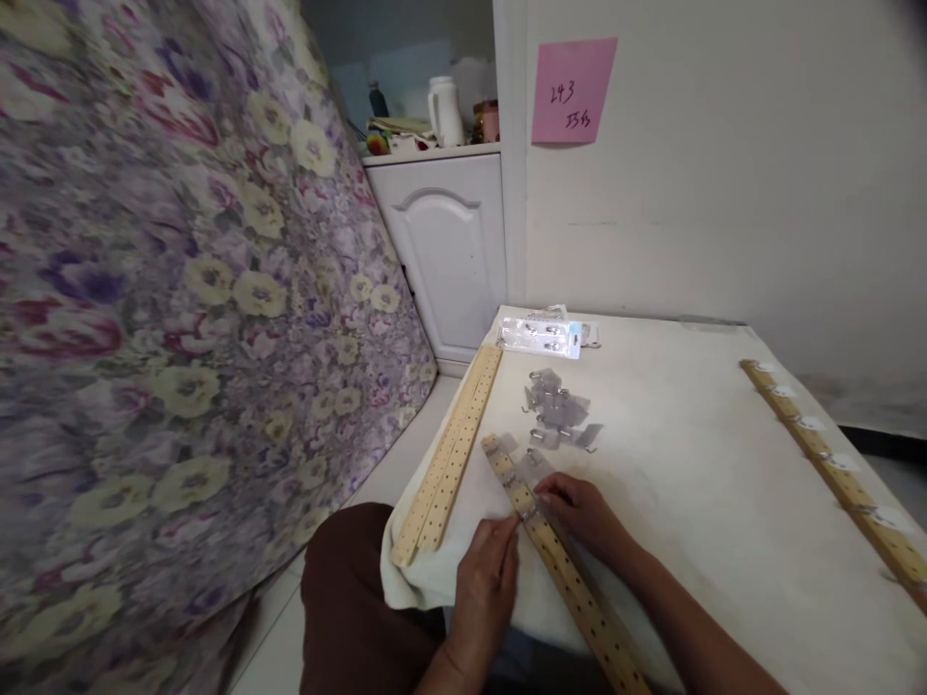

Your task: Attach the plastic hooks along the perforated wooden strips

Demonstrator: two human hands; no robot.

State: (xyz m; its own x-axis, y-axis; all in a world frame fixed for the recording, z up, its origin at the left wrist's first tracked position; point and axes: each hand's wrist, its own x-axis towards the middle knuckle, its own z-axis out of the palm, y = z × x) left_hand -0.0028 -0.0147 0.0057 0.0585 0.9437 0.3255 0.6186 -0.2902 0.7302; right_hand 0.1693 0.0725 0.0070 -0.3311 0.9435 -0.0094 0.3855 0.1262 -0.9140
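A wooden strip with rows of holes [561,569] lies at a slant in front of me, with clear plastic pieces with metal hooks along its far end. My left hand [489,569] is closed at the strip's left edge, its fingertips pinched at the metal part of one clear hook piece [527,515]. From the right side, my right hand [579,512] reaches to the same piece with thumb and forefinger pressed together at its clear sheet. The exact grip is too small to see fully. Beyond the hands lies a pile of loose clear hook pieces [557,407].
Two more perforated wooden strips [453,454] lie along the table's left edge. Another strip with hook pieces [832,473] runs along the right. Clear packaging [540,337] lies at the back of the cloth-covered table [673,434]. A flowered curtain [181,338] hangs at left.
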